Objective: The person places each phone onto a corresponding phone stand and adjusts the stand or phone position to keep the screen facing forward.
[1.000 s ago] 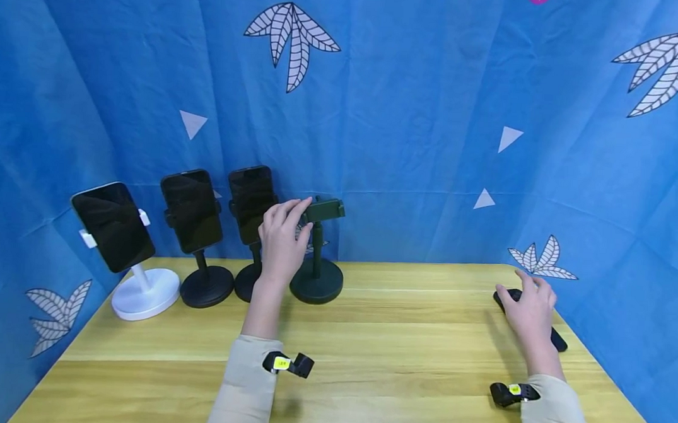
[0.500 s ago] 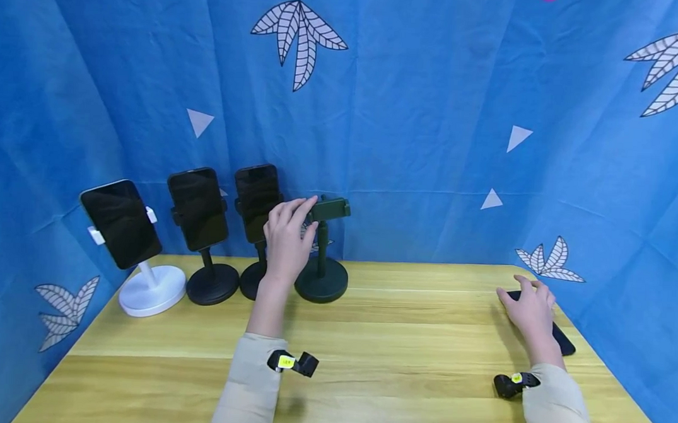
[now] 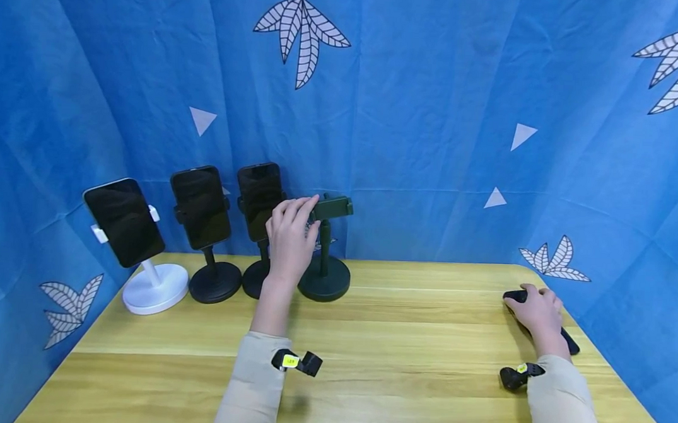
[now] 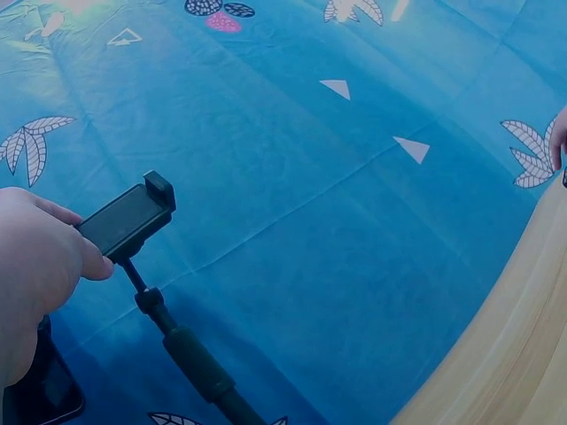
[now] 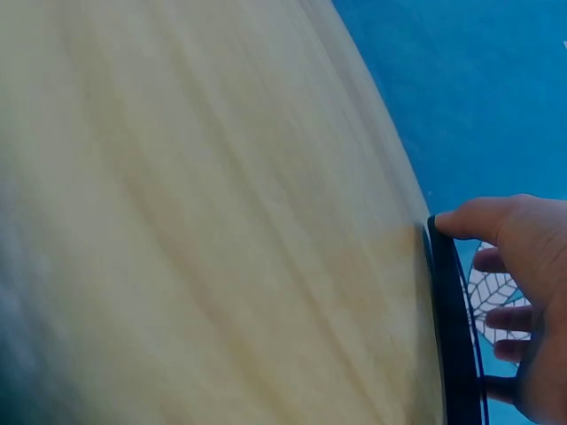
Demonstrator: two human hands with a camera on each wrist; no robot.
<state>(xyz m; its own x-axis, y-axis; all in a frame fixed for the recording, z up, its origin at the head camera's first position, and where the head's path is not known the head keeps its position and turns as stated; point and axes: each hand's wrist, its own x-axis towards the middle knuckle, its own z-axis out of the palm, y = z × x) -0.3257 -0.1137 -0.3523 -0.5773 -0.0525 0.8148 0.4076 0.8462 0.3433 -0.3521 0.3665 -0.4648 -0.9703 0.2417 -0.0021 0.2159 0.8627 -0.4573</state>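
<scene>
My left hand [image 3: 290,239] pinches the left end of the clamp on a dark green phone stand [image 3: 336,207]. No phone sits in that clamp, and its right jaw stands up free in the left wrist view, above the stand's pole [image 4: 197,361]. At the table's right side my right hand [image 3: 541,316] grips a black smartphone [image 3: 569,341] across its edges. Seen edge-on in the right wrist view, the phone [image 5: 454,328] has the thumb on its near edge and fingers beyond. Whether it still touches the table cannot be told.
Left of the green stand are a white stand [image 3: 155,288] and two black stands [image 3: 215,282], each bearing a phone; my left hand partly covers the nearest one [image 3: 260,198]. A blue patterned curtain [image 3: 421,146] hangs behind and beside the wooden table [image 3: 412,353].
My right hand has come down onto the phone, its fingers closing round the edges. The left hand stays at the green stand's clamp. The head view has shifted slightly.
</scene>
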